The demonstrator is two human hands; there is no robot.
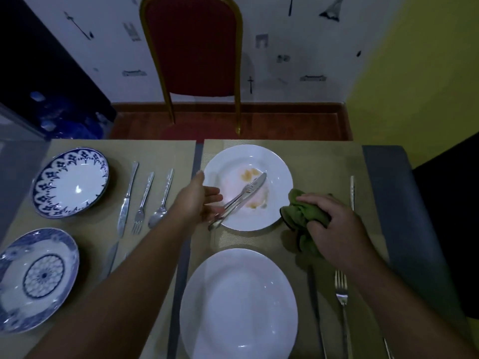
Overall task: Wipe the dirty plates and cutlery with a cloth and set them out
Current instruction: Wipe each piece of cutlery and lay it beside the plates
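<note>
The dirty plate [248, 152] sat at the far middle of the table, smeared with brownish marks, and the cutlery [242, 195] lay across it on a slant: a knife on top, with what looked like a second piece under it that could not be told apart. The blade end pointed to the far right, over the stains. The handle ends pointed near left and stuck out past the plate's rim. That put the handles right at the left hand [199, 200], which reached in from the left with its fingers spread and holding nothing, their tips at the handles; whether they touched could not be told. The right hand [334, 224] was beside the plate's near right rim, fingers bunched round the green cloth [303, 211]. By that layout, the left hand was the nearer one for lifting the cutlery by its handles, along the slant.
</note>
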